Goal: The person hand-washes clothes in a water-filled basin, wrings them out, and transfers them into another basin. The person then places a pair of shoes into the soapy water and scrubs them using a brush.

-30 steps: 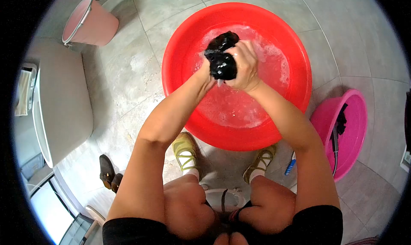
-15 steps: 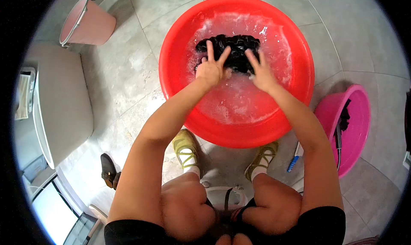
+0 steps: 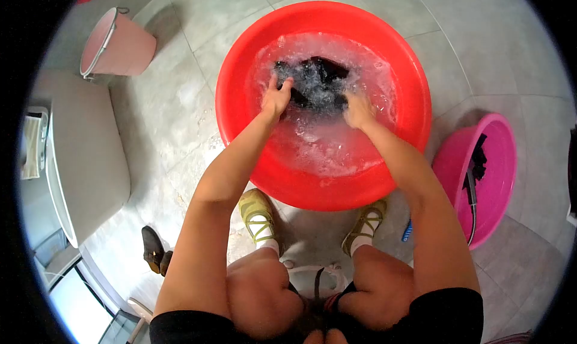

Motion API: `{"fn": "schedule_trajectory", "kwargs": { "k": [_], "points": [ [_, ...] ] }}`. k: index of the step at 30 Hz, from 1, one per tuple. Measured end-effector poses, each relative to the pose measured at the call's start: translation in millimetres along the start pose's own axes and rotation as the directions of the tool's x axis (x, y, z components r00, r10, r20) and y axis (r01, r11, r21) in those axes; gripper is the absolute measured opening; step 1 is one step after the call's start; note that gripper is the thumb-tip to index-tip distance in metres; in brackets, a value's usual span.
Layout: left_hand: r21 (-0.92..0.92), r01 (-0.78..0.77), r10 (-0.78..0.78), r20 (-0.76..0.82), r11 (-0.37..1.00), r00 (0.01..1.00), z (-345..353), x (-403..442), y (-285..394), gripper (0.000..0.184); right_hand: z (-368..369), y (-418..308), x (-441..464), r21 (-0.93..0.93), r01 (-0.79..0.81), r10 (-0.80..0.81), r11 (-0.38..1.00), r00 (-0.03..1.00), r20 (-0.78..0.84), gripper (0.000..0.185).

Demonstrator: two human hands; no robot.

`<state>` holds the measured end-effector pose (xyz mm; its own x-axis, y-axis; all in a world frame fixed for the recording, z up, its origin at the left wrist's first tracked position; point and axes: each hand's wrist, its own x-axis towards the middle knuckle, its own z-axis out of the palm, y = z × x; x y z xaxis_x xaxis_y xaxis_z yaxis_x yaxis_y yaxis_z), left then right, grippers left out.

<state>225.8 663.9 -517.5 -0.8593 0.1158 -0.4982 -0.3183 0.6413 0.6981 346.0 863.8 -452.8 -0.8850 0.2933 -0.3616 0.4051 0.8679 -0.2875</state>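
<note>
A large red basin holds sudsy, splashing water. A wet black cloth lies partly under the water near the basin's middle. At the cloth's left side, my left hand has its thumb and fingers apart, with some fingertips in the water. My right hand is at the cloth's right edge, its fingers blurred and partly hidden by splashing water, so its grip cannot be made out.
A magenta basin with dark cloth and a shower head stands at the right. A pink bucket is at the upper left, above a white tub. Dark shoes lie lower left; a blue brush is near my right foot.
The black cloth went from a bundle squeezed between both hands down into the basin and spread out. My hands moved apart, and the water now splashes around them.
</note>
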Motion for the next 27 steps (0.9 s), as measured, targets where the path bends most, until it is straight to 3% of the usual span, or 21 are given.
{"fn": "schedule_trajectory", "kwargs": {
  "k": [1,3,4,5,6,7,9,10,11,13,14,15,16,17,18,19,21,22,23,24,27],
  "points": [
    [-0.257,0.054,-0.034,0.081,0.965,0.996,1.0,5.3,-2.8,0.080,-4.2,-1.5,6.6,0.274,-0.026,0.020,0.961,1.000,0.023,0.055],
    [-0.457,0.179,-0.033,0.308,0.871,0.951,-5.6,2.8,5.6,0.078,-12.1,-8.4,23.1,0.741,-0.084,0.034,0.667,0.996,0.083,0.059],
    [-0.539,0.256,-0.011,0.415,0.802,0.910,-11.0,-9.3,22.0,0.078,-45.0,-31.2,9.2,0.850,-0.159,0.046,0.501,0.986,0.158,0.061],
    [-0.604,0.343,0.025,0.516,0.720,0.856,-14.1,-23.0,38.2,0.078,-66.6,-39.6,2.5,0.941,-0.156,-0.104,0.300,0.975,0.194,0.058],
    [-0.647,0.434,0.075,0.604,0.627,0.793,-15.2,-34.4,51.1,0.078,-76.3,-49.8,0.2,0.988,0.010,-0.187,0.153,0.982,0.019,0.045],
    [-0.666,0.527,0.135,0.679,0.528,0.722,-12.9,-39.8,56.7,0.078,-94.2,-61.0,-5.7,1.000,-0.001,-0.214,0.010,0.977,0.003,0.046],
    [-0.721,0.537,0.302,0.681,0.437,0.668,6.4,-15.4,49.0,0.079,-134.6,-74.5,-20.3,0.984,0.022,-0.387,-0.179,0.918,-0.091,0.040],
    [-0.813,0.394,0.383,0.559,0.430,0.735,8.5,-15.8,60.7,0.082,-147.9,-77.4,-26.7,0.965,0.006,-0.385,-0.261,0.916,-0.110,0.037],
    [-0.821,0.458,0.415,0.568,0.340,0.710,0.4,-19.3,62.7,0.083,-160.8,-82.1,-36.1,0.941,-0.012,-0.384,-0.339,0.915,-0.127,0.034],
    [-0.829,0.525,0.486,0.545,0.191,0.683,-40.0,-61.5,108.9,0.086,-187.1,-99.0,-58.9,0.786,-0.289,-0.522,-0.546,0.851,-0.050,0.033],
    [-0.839,0.527,0.522,0.511,0.133,0.683,-57.0,-82.3,132.8,0.087,-184.9,-93.9,-53.5,0.839,-0.145,-0.367,-0.525,0.928,-0.070,0.029],
    [-0.828,0.559,0.658,0.442,0.039,0.610,-56.1,-80.9,133.1,0.087,-182.3,-90.2,-54.5,0.962,0.176,-0.262,-0.207,0.938,-0.228,0.028],
    [-0.801,0.597,0.774,0.348,-0.048,0.529,-55.0,-77.2,132.9,0.087,-179.7,-87.4,-56.3,0.879,0.446,-0.221,0.167,0.886,-0.408,0.026],
    [-0.758,0.640,0.865,0.232,-0.125,0.444,-54.8,-74.7,132.4,0.087,-174.7,-85.4,-56.1,0.607,0.606,-0.252,0.514,0.783,-0.569,0.024],
    [-0.839,0.542,0.828,0.273,-0.044,0.490,-65.2,-83.7,139.4,0.087,-162.6,-83.1,-52.4,0.185,0.771,-0.397,0.610,0.499,-0.770,0.024],
    [-0.930,0.347,0.510,0.359,0.122,0.781,-76.6,-103.5,155.0,0.086,-152.3,-84.4,-52.3,0.089,0.784,-0.449,0.614,0.440,-0.778,0.039],
    [-0.928,0.333,0.541,0.369,0.169,0.755,-74.3,-100.0,159.7,0.078,-139.1,-96.2,-56.1,-0.026,0.828,-0.572,0.561,0.364,-0.735,0.065],
    [-0.900,0.426,0.635,0.384,0.094,0.670,-75.1,-97.4,170.3,0.073,-132.9,-106.2,-60.5,-0.068,0.807,-0.567,0.587,0.350,-0.746,0.077],
    [-0.922,0.384,0.518,0.356,0.056,0.778,-70.9,-111.2,170.3,0.059,-132.9,-109.5,-57.6,-0.074,0.788,-0.538,0.612,0.346,-0.769,0.077],
    [-0.881,0.474,0.579,0.379,-0.014,0.722,-67.0,-112.9,170.5,0.054,-132.9,-112.9,-54.8,-0.078,0.768,-0.508,0.636,0.341,-0.791,0.078],
    [-0.845,0.535,0.578,0.443,0.014,0.685,-71.9,-115.6,172.5,0.038,-137.7,-112.0,-44.4,-0.127,0.683,-0.478,0.719,0.354,-0.804,0.072]
  ]
}}
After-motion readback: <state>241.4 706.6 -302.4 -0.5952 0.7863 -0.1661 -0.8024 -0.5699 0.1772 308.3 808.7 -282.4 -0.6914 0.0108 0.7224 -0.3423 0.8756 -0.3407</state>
